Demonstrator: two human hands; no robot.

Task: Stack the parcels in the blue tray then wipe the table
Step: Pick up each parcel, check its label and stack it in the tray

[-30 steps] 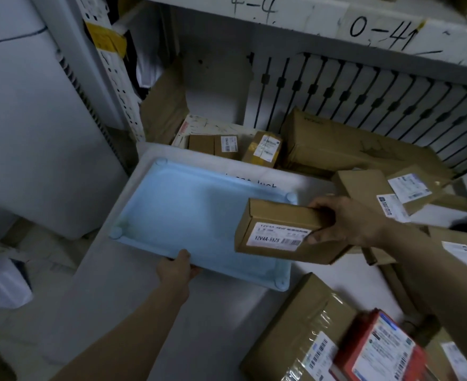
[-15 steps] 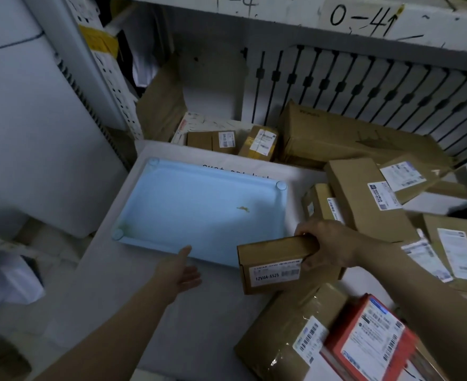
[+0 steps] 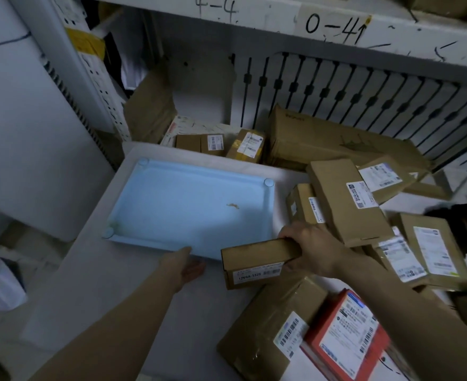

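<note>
A light blue tray [image 3: 171, 204] lies on the white table [image 3: 111, 292], holding only a small brown scrap [image 3: 232, 205]. My right hand [image 3: 313, 250] grips a brown cardboard parcel [image 3: 257, 261] with a white label on its near side, at the tray's near right corner. My left hand [image 3: 184, 266], fingers relaxed, sits at the tray's near edge, holding nothing. Several more brown parcels [image 3: 347, 199] are heaped to the right of the tray.
A taped brown parcel [image 3: 270, 325] and a red box [image 3: 342, 334] lie at the near right. A large flat carton [image 3: 323, 138] and small boxes [image 3: 247, 145] sit behind the tray. A white shelf [image 3: 309, 26] with a barred back panel [image 3: 364, 97] hangs overhead.
My right hand brought the labelled parcel down from above the tray's right half to its near right corner. My left hand let go of the tray's near edge and opened.
</note>
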